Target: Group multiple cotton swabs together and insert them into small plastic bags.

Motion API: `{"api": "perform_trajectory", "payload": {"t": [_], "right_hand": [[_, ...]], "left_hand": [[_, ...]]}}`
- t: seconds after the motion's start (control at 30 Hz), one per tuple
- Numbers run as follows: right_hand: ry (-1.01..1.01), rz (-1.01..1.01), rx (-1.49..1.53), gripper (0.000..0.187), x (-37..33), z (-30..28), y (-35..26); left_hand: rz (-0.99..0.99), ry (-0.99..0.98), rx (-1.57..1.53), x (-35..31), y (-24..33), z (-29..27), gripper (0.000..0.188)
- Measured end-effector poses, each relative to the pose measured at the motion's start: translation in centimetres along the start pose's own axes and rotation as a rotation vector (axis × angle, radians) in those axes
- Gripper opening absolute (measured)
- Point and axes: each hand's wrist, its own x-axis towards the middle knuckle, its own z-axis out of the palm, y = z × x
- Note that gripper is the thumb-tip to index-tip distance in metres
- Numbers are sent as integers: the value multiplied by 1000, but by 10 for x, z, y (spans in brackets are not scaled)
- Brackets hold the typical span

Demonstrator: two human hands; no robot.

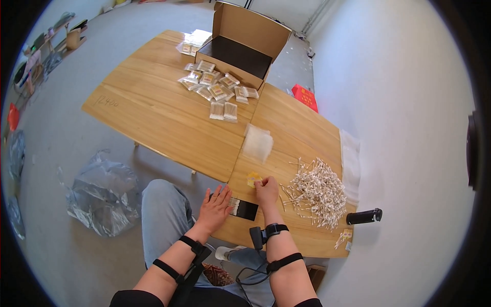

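My left hand (pixel 215 209) rests with its fingers stretched out at the left end of a small black tray (pixel 248 211). Beside its fingertips, a short row of white cotton swabs (pixel 235 205) lies in the tray; the hand covers the rest of that end. Just past the tray, the fingertips of my right hand (pixel 267 191) are pinched at the edge of a small yellow label (pixel 253 178). Whether it is one label or several, I cannot tell. A big loose heap of cotton swabs (pixel 318 193) spreads to the right of this hand.
Thin clear bags (pixel 258 143) lie beyond the label. Farther back are several filled swab packets (pixel 217 92) and an open cardboard box (pixel 250 28). A black cylinder (pixel 363 217) stands by the right table edge, near the wall. A large plastic bag (pixel 105 197) sits on the floor at left.
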Motion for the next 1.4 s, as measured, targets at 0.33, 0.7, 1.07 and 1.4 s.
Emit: {"api": "perform_trajectory", "payload": {"t": [0.33, 0.7, 1.07, 1.4], "right_hand": [[-166, 205, 861, 12, -23, -15, 28], [-261, 117, 679, 29, -87, 6, 15], [-129, -56, 354, 18, -95, 15, 3], [-164, 9, 437, 10, -94, 8, -26]], "left_hand": [[7, 58, -20, 4, -1, 9, 50], [16, 42, -1, 5, 3, 6, 49], [-5, 17, -18, 5, 2, 7, 49], [-6, 27, -54, 3, 0, 7, 50]]}}
